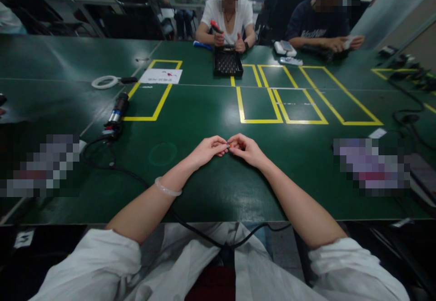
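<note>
My left hand (pixel 210 150) and my right hand (pixel 245 149) meet above the green table (pixel 211 187). Between their fingertips is a small part with an orange and a dark piece (pixel 229 146); it is too small to name its kind. Both hands pinch it, thumbs against the forefingers, and the fingers cover most of it. A pale bracelet circles my left wrist. A black cable (pixel 200 238) hangs below the table's edge in front of me.
Yellow tape frames (pixel 262 121) mark the table ahead. To the left are a black-and-silver cylindrical tool (pixel 117 112) with a cable, a white card (pixel 153 76) and a coiled white cable (pixel 104 82). Across the table, a person in white holds a red-tipped tool over a black tray (pixel 229 70).
</note>
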The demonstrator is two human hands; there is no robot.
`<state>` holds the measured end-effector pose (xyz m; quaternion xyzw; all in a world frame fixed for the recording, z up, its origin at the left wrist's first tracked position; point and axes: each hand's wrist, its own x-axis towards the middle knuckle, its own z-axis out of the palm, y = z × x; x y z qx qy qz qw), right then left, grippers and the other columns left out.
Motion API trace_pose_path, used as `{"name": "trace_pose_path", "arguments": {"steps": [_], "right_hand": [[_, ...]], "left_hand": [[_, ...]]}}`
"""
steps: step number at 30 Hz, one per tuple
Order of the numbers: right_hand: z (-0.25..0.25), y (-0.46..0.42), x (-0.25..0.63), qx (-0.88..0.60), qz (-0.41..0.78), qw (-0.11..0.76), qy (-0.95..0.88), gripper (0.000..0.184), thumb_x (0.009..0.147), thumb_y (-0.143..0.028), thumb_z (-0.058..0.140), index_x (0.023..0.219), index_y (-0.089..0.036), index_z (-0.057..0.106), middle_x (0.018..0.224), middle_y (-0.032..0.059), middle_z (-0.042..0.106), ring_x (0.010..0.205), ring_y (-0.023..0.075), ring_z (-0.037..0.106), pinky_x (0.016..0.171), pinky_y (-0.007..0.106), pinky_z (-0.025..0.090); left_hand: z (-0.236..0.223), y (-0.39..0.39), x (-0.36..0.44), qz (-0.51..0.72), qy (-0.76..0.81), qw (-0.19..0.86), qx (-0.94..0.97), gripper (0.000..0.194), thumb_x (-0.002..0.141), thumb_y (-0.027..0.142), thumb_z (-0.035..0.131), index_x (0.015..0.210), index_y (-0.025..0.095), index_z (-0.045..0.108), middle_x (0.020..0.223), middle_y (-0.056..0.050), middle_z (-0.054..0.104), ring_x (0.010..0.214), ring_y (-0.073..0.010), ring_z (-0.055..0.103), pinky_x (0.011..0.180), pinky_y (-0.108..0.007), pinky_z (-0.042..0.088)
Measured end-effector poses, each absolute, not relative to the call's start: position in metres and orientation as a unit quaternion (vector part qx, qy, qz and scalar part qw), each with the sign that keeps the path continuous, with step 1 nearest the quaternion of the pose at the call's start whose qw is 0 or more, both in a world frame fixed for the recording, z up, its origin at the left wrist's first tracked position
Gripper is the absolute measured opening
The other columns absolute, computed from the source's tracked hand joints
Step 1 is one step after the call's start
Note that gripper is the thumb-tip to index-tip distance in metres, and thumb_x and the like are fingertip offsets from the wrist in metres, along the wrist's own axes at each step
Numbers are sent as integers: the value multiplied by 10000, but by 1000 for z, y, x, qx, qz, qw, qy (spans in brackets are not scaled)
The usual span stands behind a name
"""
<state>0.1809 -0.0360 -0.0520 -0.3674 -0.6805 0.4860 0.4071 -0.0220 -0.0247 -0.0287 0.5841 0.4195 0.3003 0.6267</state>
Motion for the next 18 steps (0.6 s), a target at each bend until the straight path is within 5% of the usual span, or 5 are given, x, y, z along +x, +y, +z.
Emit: {"name": "trace_pose_path", "arguments": {"steps": [18], "right_hand": [[-51,-35,180,-386,487,419,-661,271,832,-392,685,990,-181,621,880,32,676,678,121,588,639,263,470]], "left_hand": [[-33,-25,-21,329,397,583,628,354,723,258,776,992,115,595,860,-25,632,773,-107,602,733,-241,460]]}}
